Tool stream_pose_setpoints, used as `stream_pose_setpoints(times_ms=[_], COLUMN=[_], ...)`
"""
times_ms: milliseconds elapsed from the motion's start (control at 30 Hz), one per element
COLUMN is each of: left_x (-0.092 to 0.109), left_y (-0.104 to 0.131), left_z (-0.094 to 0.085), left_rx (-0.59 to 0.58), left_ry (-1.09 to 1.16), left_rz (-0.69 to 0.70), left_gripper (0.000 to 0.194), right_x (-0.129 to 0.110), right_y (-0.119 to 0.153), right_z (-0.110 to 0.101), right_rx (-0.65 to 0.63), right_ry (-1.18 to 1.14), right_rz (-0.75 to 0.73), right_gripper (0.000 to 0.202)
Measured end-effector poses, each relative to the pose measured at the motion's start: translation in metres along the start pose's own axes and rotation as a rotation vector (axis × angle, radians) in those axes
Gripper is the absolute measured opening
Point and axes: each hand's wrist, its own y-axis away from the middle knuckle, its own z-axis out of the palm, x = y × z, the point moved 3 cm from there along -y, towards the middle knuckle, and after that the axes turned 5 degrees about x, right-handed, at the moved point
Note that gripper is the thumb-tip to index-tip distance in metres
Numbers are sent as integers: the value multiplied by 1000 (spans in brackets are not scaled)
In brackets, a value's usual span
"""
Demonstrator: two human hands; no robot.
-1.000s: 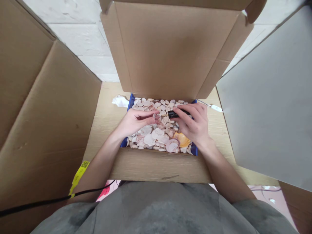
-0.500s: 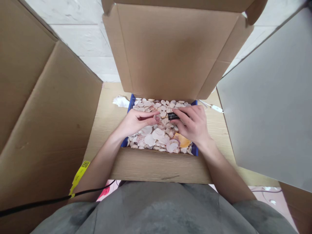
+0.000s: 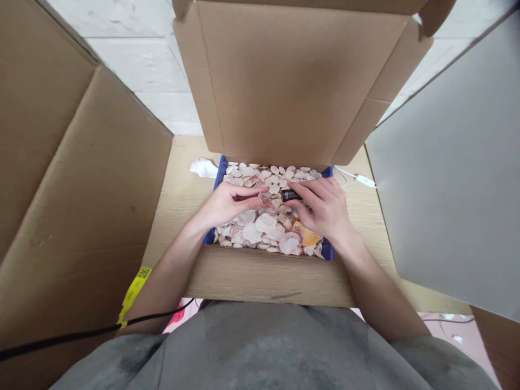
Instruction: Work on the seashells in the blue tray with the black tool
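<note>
Over the shells, my right hand (image 3: pixel 323 208) is closed round a small black rotary tool (image 3: pixel 291 195), whose thin brass-coloured tip points left. My left hand (image 3: pixel 229 205) pinches a small shell (image 3: pixel 264 199) between thumb and fingers, partly hidden by the fingertips. The tool's tip is at or very close to that shell; contact is too small to tell. Beneath both hands, a cardboard box with blue side walls (image 3: pixel 327 249) holds many pale shells (image 3: pixel 266 222). A large orange shell (image 3: pixel 305 234) lies at its front right.
The box's brown lid (image 3: pixel 292 81) stands raised at the back. A crumpled white tissue (image 3: pixel 203 168) lies left of the box, and a white cable switch (image 3: pixel 365 181) lies right. Cardboard (image 3: pixel 101 162) and a grey panel (image 3: pixel 450 168) flank the wooden table (image 3: pixel 268 279). A black cable crosses my left forearm.
The view has shifted slightly, moving the box and hands a little to the right in the picture. Both hands keep their holds, with the tool's tip still by the small shell.
</note>
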Motion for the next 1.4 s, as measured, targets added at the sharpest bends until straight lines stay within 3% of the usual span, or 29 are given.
stream_pose_setpoints(times_ms=[133, 400, 567, 967, 1267, 1400], left_x=[-1, -1, -1, -2, -5, -3], left_y=[0, 1, 1, 0, 0, 1], left_z=[0, 2, 4, 1, 4, 4], left_rx=[-10, -71, -99, -41, -128, -126], left_ry=[15, 68, 121, -14, 26, 34], left_rz=[0, -15, -27, 19, 28, 13], left_gripper=[42, 41, 38, 41, 38, 36], right_x=[0, -3, -4, -3, -5, -4], right_y=[1, 2, 1, 1, 0, 1], right_z=[0, -8, -10, 0, -7, -7], right_rx=[-15, 132, 179, -39, 108, 104], right_ry=[-4, -19, -2, -2, -19, -25], right_rz=[2, -35, -57, -23, -68, -61], right_gripper=[32, 52, 53, 33, 50, 52])
